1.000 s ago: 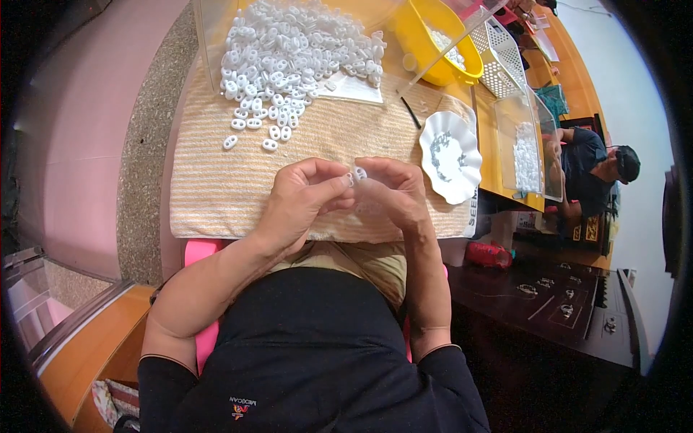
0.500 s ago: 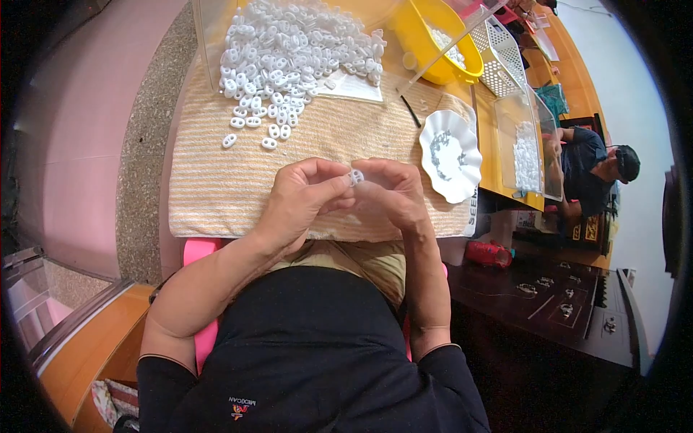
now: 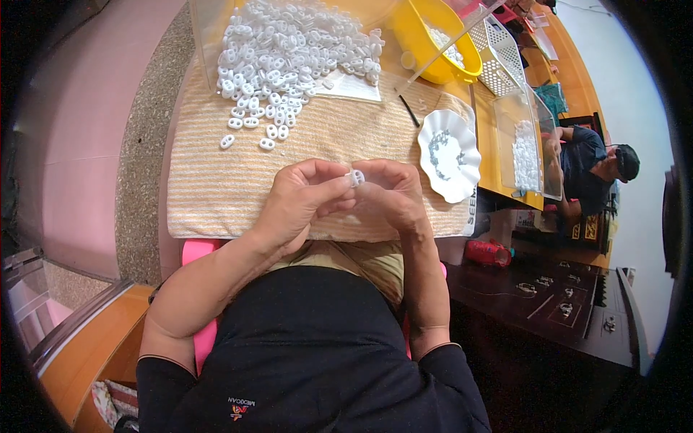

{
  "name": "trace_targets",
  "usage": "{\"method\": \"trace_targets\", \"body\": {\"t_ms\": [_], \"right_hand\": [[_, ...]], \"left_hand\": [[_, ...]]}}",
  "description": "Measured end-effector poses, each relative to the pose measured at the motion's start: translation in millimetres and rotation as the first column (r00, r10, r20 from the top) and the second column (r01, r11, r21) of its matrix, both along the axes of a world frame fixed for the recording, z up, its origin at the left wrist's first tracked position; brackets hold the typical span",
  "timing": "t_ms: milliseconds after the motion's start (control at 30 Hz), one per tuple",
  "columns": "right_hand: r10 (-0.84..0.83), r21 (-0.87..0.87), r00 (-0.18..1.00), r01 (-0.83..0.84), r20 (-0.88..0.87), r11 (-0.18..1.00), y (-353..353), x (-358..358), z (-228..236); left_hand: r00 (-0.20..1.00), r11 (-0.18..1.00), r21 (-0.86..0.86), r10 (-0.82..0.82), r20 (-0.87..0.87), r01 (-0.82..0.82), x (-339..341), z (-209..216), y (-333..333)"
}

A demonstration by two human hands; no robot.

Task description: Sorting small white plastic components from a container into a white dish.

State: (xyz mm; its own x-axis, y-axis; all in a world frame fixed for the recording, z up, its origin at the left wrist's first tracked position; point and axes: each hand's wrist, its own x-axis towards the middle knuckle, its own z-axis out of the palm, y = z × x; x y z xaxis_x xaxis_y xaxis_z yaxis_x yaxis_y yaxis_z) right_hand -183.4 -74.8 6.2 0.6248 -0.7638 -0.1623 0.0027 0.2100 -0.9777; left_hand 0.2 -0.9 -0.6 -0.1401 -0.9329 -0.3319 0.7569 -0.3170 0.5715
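Between my fingertips is a small white plastic piece with two holes (image 3: 356,177), held above the near part of a striped towel (image 3: 216,187). My left hand (image 3: 302,198) pinches it from the left with thumb and forefinger. From the right, my right hand (image 3: 393,193) grips the same piece, fingers closed. A big heap of like white two-hole pieces (image 3: 289,50) lies beyond my hands, with several loose ones spilling toward me. To the right of my hands stands a white wavy-edged dish (image 3: 466,182) with small grey parts in it.
A thin black stick (image 3: 409,111) lies near the dish. Behind are a yellow basin (image 3: 473,61) and a white perforated basket (image 3: 498,54). A clear box (image 3: 509,144) of white pieces sits on the right table, where another person (image 3: 588,166) sits. A red bottle (image 3: 489,252) is lower right.
The white piece has turned slightly between my fingertips. My hands stay in nearly the same place, and the whole view has shifted a little.
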Motion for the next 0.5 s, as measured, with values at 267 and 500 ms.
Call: {"method": "trace_targets", "body": {"t_ms": [267,500], "right_hand": [[-0.019,-0.005,0.997,0.02,0.077,1.0,1.9,0.3,0.1],[0.011,-0.098,0.995,-0.001,0.1,0.995,2.2,3.6,1.6]], "left_hand": [[0.996,0.999,0.016,-0.034,-0.077,0.035,-0.2,2.1,-0.4],[0.992,0.998,-0.013,-0.068,-0.111,0.067,1.6,6.5,-1.4]]}}
